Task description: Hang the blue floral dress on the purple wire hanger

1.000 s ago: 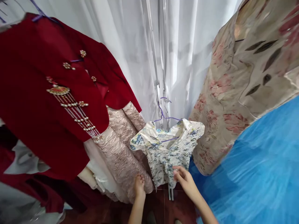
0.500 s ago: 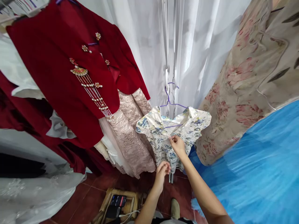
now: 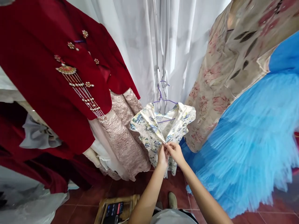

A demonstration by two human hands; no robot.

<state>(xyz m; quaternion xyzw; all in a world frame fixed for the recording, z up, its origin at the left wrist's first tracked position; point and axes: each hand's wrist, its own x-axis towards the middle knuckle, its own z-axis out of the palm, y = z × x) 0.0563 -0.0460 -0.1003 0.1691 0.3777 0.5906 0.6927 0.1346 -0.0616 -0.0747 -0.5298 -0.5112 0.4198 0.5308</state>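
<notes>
A white blouse (image 3: 147,127) with a blue and yellow floral print hangs in front of me on a purple hanger (image 3: 161,99). Its V-shaped neckline is drawn together at the front. My left hand (image 3: 163,155) pinches the fabric at the bottom of that neckline. Right against it, my right hand (image 3: 175,151) pinches the opposite front edge, so the fingertips of both hands meet. Whether a button lies between the fingers is hidden.
A red jacket (image 3: 93,71) with beaded brooches hangs left, over a pink brocade skirt (image 3: 127,137). Right are a beige floral dress (image 3: 210,84) and a blue tulle skirt (image 3: 235,149). White curtains (image 3: 137,46) hang behind. A wooden stool (image 3: 101,208) bearing a phone (image 3: 114,209) stands below.
My left hand has risen from below to the blouse front and taken hold beside my right hand. The neckline is now pulled into a V. The view has shifted slightly right.
</notes>
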